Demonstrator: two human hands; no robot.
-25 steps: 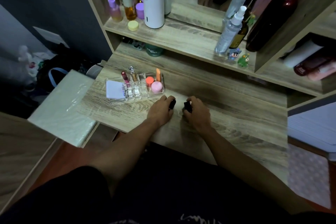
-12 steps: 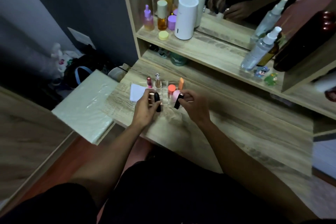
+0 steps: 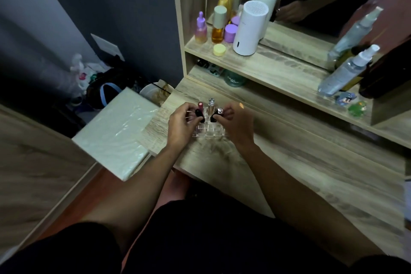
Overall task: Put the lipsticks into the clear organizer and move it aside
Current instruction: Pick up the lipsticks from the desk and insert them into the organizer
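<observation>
The clear organizer (image 3: 205,130) stands on the wooden desk (image 3: 289,162) near its left end, mostly hidden behind my hands. My left hand (image 3: 181,125) holds a black lipstick (image 3: 199,115) tilted over the organizer's left cells. My right hand (image 3: 236,124) holds a second black lipstick (image 3: 214,116) with a silver end, over the right cells. A pink lipstick (image 3: 200,105) and a clear silver-topped tube (image 3: 211,104) stand upright in the back row.
A shelf above the desk holds a white cylinder (image 3: 250,28), purple and amber bottles (image 3: 218,24), a yellow jar (image 3: 219,49) and spray bottles (image 3: 347,69). A mirror is behind. A white plastic-wrapped slab (image 3: 115,131) adjoins the desk's left edge.
Both hands lifted the black lipsticks off the desk and carried them forward over the organizer. The camera has swung left and closer.
</observation>
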